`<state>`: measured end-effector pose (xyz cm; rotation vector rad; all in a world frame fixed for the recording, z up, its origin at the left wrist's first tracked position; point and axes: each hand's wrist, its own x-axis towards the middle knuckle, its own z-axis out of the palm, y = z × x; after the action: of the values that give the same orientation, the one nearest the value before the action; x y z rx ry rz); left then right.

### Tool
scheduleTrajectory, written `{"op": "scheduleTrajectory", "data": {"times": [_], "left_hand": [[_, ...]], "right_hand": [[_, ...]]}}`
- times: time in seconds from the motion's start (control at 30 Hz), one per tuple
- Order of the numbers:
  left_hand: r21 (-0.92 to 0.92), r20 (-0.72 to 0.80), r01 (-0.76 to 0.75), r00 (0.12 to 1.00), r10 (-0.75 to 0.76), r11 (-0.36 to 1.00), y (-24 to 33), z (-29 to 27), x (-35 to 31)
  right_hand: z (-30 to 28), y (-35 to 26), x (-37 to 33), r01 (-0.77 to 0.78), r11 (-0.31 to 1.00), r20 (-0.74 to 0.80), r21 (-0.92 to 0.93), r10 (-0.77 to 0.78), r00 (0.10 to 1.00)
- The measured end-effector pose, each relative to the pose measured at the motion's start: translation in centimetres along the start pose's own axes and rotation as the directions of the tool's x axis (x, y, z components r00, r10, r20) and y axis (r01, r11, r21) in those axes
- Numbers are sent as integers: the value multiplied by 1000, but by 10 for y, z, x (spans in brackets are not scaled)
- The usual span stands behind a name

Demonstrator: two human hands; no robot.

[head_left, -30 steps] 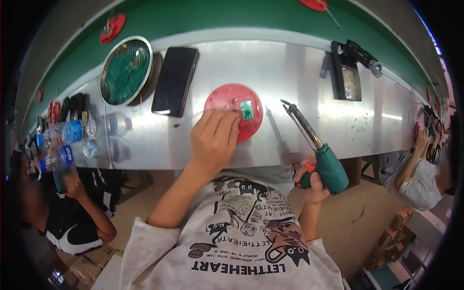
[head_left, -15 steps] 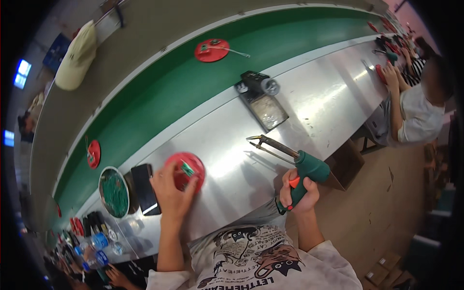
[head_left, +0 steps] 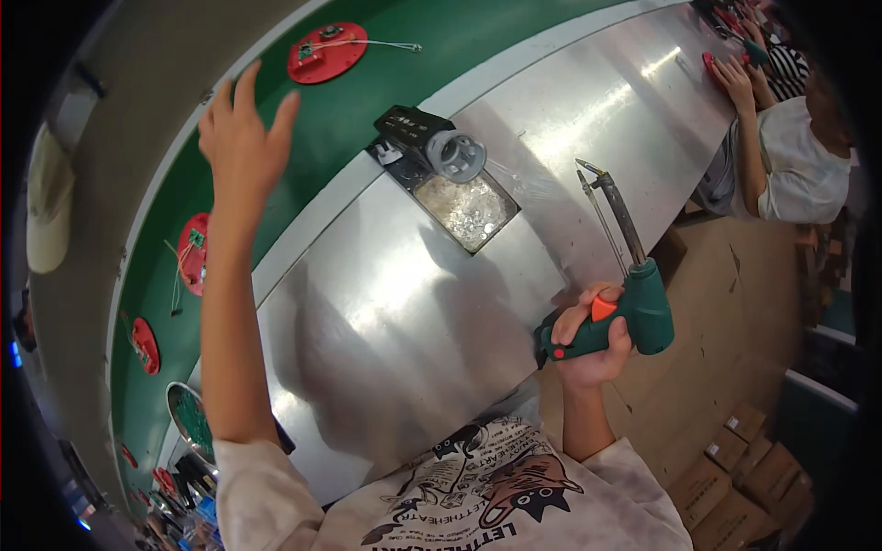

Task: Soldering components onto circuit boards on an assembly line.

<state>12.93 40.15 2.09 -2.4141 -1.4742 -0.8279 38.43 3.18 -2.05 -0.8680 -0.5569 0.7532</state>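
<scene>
On green strip [head_left: 317, 124]: red disc [head_left: 192, 261] newly placed, left hand [head_left: 246, 138] spread.

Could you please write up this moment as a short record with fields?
Left hand: the left hand is empty, fingers spread, in front of the green strip
Nearest to it: a red disc carrying small parts, with pale wires trailing off
Right hand: the right hand grips a green soldering gun, tip pointing away from the body
Metal table: the metal table bears a black stand with a shallow tray
Lower left: a bowl with green contents, partly hidden by the arm
Far right: another person in a light top
</scene>
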Motion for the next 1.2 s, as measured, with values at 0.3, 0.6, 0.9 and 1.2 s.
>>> {"op": "scheduleTrajectory", "data": {"times": [0.3, 0.6, 0.9, 1.2], "left_hand": [[31, 536, 211, 822, -194, 977, 44, 80, 96], [-108, 542, 72, 840, -2, 991, 1, 88, 101], [-246, 564, 185, 825, -15, 952, -17, -37, -3], [-317, 727, 211, 681, 94, 925, 19, -183, -188]], "right_hand": [[4, 0, 9, -30, 995, -155, -99, 14, 988], [5, -2, 11, -48, 993, -109, -109, 36, 993], [3, -5, 13, -79, 989, -113, -126, 65, 991], [8, -4, 17, -4, 993, -82, -119, -6, 997]]}}
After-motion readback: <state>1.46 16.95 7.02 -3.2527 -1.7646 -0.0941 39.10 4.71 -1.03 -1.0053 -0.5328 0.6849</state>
